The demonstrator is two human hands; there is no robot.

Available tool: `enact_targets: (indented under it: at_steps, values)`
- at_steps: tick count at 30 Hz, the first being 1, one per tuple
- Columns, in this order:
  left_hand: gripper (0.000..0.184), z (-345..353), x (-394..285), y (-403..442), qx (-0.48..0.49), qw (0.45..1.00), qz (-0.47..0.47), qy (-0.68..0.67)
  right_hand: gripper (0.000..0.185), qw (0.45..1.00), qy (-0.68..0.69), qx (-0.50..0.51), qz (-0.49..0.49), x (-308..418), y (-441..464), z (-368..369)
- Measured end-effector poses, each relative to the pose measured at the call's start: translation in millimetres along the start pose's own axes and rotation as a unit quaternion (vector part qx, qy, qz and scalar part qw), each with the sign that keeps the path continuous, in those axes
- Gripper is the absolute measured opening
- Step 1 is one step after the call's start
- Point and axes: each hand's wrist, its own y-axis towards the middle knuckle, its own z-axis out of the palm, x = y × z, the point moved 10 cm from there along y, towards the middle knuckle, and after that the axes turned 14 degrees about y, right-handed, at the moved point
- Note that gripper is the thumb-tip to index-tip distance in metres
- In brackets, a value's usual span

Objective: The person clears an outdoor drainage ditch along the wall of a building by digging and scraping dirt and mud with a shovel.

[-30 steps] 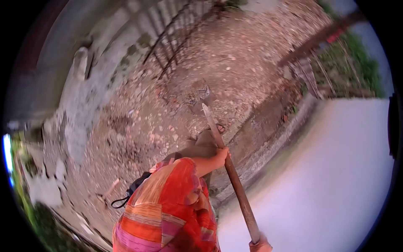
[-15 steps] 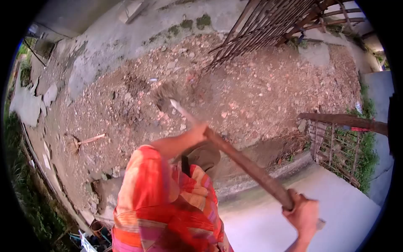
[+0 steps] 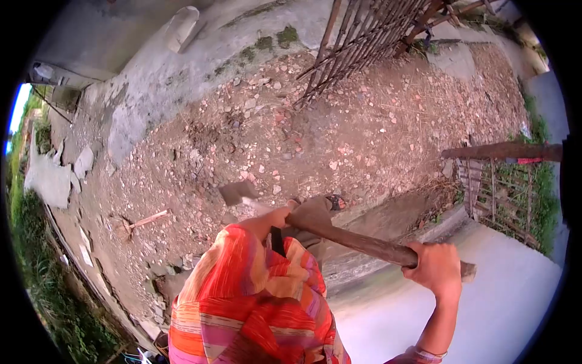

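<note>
A hoe with a long wooden handle (image 3: 357, 240) slants across the front of my body. Its flat blade (image 3: 237, 193) is at the far left end, above the stony soil; whether it touches the ground I cannot tell. My left hand (image 3: 280, 218) is closed around the handle close to the blade, partly hidden by my sleeve. Near the butt end, my right hand (image 3: 435, 267) grips the handle with wrapped fingers.
Stony soil (image 3: 364, 151) spreads ahead. A bamboo rack (image 3: 364, 48) leans at the top, and a wooden beam (image 3: 503, 151) juts in at right above a lattice fence (image 3: 497, 194). A broom (image 3: 130, 227) lies at left. A sandalled foot (image 3: 334, 202) shows below me.
The hoe has been drawn back toward my body, its blade now nearer my feet. Both hands keep their grip, and the handle lies flatter. The view has shifted slightly.
</note>
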Motion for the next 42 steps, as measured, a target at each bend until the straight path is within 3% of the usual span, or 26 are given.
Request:
enact_targets:
  at_steps: [1, 2, 3, 5, 6, 7, 8, 9, 11, 14, 16, 18, 20, 21, 24, 26, 28, 29, 31, 32, 34, 35, 38, 39, 40, 42]
  values:
    - [0.029, -16, -3, 3, -0.066, 0.997, -0.03, -0.012, 0.033, 1.0, 0.001, -0.012, 0.019, -5, -10, 4]
    - [0.029, 2, 15, 18, -0.058, 0.998, -0.019, -0.012, 0.033, 0.999, 0.004, -0.013, 0.032, -11, -24, 13]
    - [0.03, 19, 53, 42, -0.122, 0.989, 0.0, -0.087, 0.031, 0.998, 0.03, -0.037, 0.038, -16, -41, 21]
    - [0.032, 24, 62, 64, -0.15, 0.975, 0.052, -0.158, 0.031, 0.991, 0.072, -0.065, 0.088, -26, -83, 37]
    - [0.032, 21, 55, 70, -0.12, 0.976, 0.049, -0.177, 0.031, 0.984, 0.087, -0.079, 0.132, -33, -111, 50]
    - [0.03, 12, 31, 78, -0.042, 0.934, -0.055, -0.35, 0.03, 0.978, 0.099, -0.093, 0.157, -39, -133, 64]
    - [0.029, 0, -23, 67, 0.012, 0.783, -0.242, -0.573, 0.03, 0.97, 0.112, -0.108, 0.185, -42, -155, 78]
    - [0.028, -8, -68, 63, 0.03, 0.747, -0.287, -0.6, 0.027, 0.957, 0.134, -0.123, 0.227, -43, -184, 98]
    - [0.026, 2, -130, 64, 0.068, 0.739, -0.321, -0.589, 0.025, 0.923, 0.185, -0.138, 0.307, -40, -238, 134]
    - [0.013, 72, -159, 96, 0.142, 0.747, -0.341, -0.553, 0.024, 0.866, 0.249, -0.139, 0.411, -33, -303, 185]
    - [0.013, 102, -200, 90, 0.155, 0.777, -0.354, -0.497, 0.027, 0.794, 0.327, -0.081, 0.505, -9, -355, 248]
    - [0.013, 135, -224, 86, 0.164, 0.801, -0.368, -0.443, 0.033, 0.718, 0.425, -0.06, 0.548, 31, -396, 310]
    - [0.02, 175, -244, 91, 0.218, 0.837, -0.323, -0.383, 0.041, 0.621, 0.534, 0.037, 0.572, 90, -419, 384]
    - [0.017, 189, -250, 93, 0.206, 0.854, -0.311, -0.363, 0.041, 0.608, 0.544, 0.038, 0.577, 112, -422, 404]
    - [0.016, 230, -254, 94, 0.229, 0.885, -0.293, -0.282, 0.051, 0.458, 0.782, -0.094, 0.412, 192, -383, 454]
    - [0.017, 251, -259, 81, 0.269, 0.892, -0.278, -0.236, 0.055, 0.182, 0.9, -0.151, 0.366, 259, -335, 505]
    - [0.017, 271, -249, 65, 0.303, 0.896, -0.264, -0.188, 0.056, 0.076, 0.91, -0.236, 0.333, 250, -301, 479]
    - [0.017, 288, -238, 54, 0.314, 0.887, -0.278, -0.192, 0.056, 0.069, 0.911, -0.238, 0.33, 234, -283, 469]
    - [0.018, 301, -227, 44, 0.328, 0.879, -0.29, -0.188, 0.056, 0.278, 0.849, -0.17, 0.416, 186, -262, 456]
    - [0.018, 296, -232, 38, 0.316, 0.879, -0.319, -0.163, 0.056, 0.274, 0.849, -0.173, 0.417, 183, -248, 467]
    - [0.022, 313, -202, 49, 0.3, 0.879, -0.359, -0.09, 0.056, 0.108, 0.855, -0.255, 0.438, 174, -226, 508]
    - [0.024, 326, -192, 58, 0.318, 0.877, -0.35, -0.089, 0.056, 0.107, 0.853, -0.256, 0.442, 159, -223, 503]
    - [0.025, 349, -206, 75, 0.372, 0.855, -0.35, -0.085, 0.058, 0.313, 0.796, -0.192, 0.481, 107, -222, 463]
    - [0.025, 351, -215, 77, 0.402, 0.841, -0.351, -0.081, 0.059, 0.337, 0.785, -0.113, 0.508, 103, -216, 467]
    - [0.025, 352, -223, 81, 0.403, 0.84, -0.356, -0.078, 0.059, 0.334, 0.787, -0.108, 0.507, 101, -210, 476]
    - [0.025, 365, -234, 94, 0.398, 0.843, -0.36, -0.035, 0.06, 0.286, 0.81, -0.095, 0.504, 107, -197, 505]
